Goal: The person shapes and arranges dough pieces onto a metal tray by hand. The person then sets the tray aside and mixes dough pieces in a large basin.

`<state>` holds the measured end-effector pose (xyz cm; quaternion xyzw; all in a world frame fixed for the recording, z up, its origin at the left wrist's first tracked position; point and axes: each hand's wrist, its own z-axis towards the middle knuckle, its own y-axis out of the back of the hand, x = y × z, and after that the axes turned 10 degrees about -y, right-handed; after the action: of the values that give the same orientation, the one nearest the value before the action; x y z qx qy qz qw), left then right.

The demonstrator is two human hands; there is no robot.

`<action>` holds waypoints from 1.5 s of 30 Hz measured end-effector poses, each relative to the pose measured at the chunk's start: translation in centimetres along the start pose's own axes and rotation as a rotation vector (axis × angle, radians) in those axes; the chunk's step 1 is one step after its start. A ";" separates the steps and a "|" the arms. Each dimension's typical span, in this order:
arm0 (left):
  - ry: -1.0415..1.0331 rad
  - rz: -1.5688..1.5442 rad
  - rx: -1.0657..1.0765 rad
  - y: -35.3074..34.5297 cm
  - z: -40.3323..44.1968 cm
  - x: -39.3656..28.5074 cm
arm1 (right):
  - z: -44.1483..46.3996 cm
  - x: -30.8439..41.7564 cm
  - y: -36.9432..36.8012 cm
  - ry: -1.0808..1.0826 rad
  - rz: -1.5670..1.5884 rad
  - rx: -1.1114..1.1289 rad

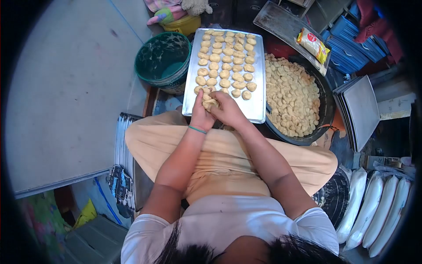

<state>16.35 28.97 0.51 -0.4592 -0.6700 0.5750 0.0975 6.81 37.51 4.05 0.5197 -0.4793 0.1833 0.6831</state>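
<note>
My left hand (pixel 201 111) is curled around several pieces of dough (pixel 210 103) above the near end of a metal baking tray (pixel 248 109). Against the same dough, the fingers of my right hand (pixel 228 108) are pressed from the other side. Rows of small, flattened dough balls (pixel 226 59) cover most of the tray, while its near strip shows bare metal. To the right of the tray stands a wide black basin (pixel 326 105) holding a large heap of similar dough pieces (pixel 292 94). My fingers partly hide the dough in my hands.
A green bucket (pixel 162 59) stands left of the tray, with a yellow tub (pixel 187 25) behind it. Across the basin's far side lies a dark tray (pixel 285 28) with a yellow-and-red packet (pixel 313 44). Stacked trays (pixel 360 112) lean at right, near white filled bags (pixel 371 211).
</note>
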 end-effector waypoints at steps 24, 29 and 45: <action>-0.015 0.422 -0.045 4.6 -1.9 -4.4 | 1.9 -3.3 -1.6 -0.188 0.865 -0.157; 0.040 0.407 -0.108 4.8 -1.4 -5.4 | 1.5 -4.7 -3.6 -0.045 -0.342 -0.321; 0.241 0.624 0.200 3.7 -1.5 -3.4 | 0.0 -6.1 0.5 -0.203 0.385 0.045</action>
<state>21.07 27.19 -0.84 -0.6948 -0.4214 0.5814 0.0399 3.55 39.24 -0.88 0.4496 -0.6317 0.2679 0.5719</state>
